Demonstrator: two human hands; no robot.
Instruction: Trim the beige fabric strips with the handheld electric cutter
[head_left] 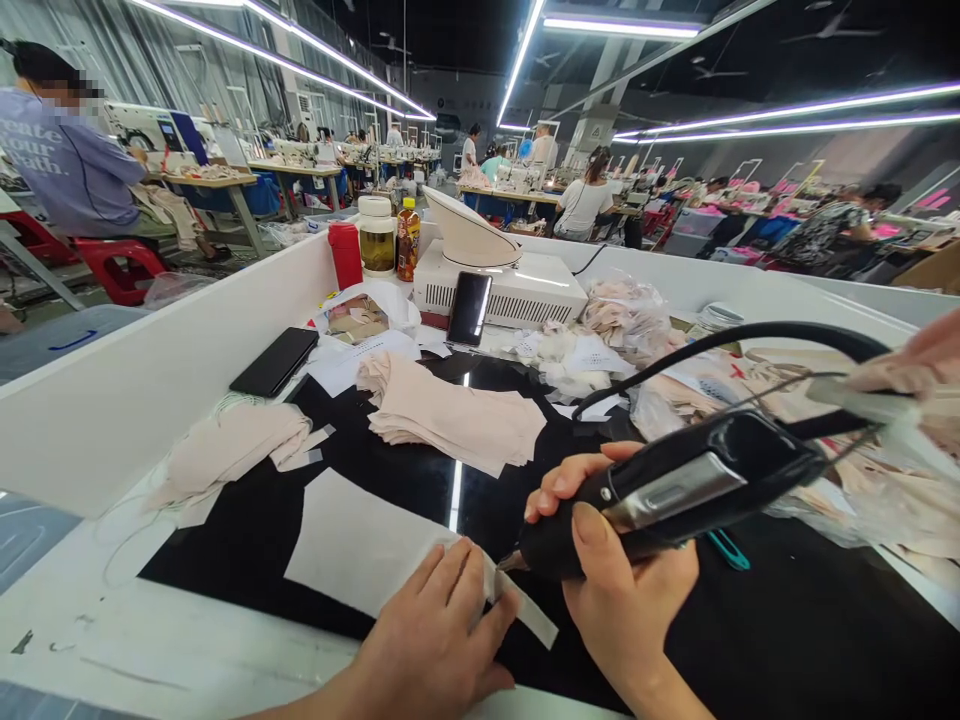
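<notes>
Your right hand (637,595) was clamped on the black tool (675,485), whose tip (512,564) stood at the pale strip (538,622). Your left hand (442,630), palm down and unclosed, pressed the pale cloth (345,545) near the front edge of the tabletop (795,640).

Black and silver mark the tool (675,490), off-white the panel (360,540) and black the worktop (825,600), with pale pink fabric (457,410), a teal clip (729,551), a red cup (346,258), a yellow-labelled bottle (407,245) and a white device (517,287); a lilac shirt (67,165) bears white lettering, another top (816,238) a black-and-white print.
</notes>
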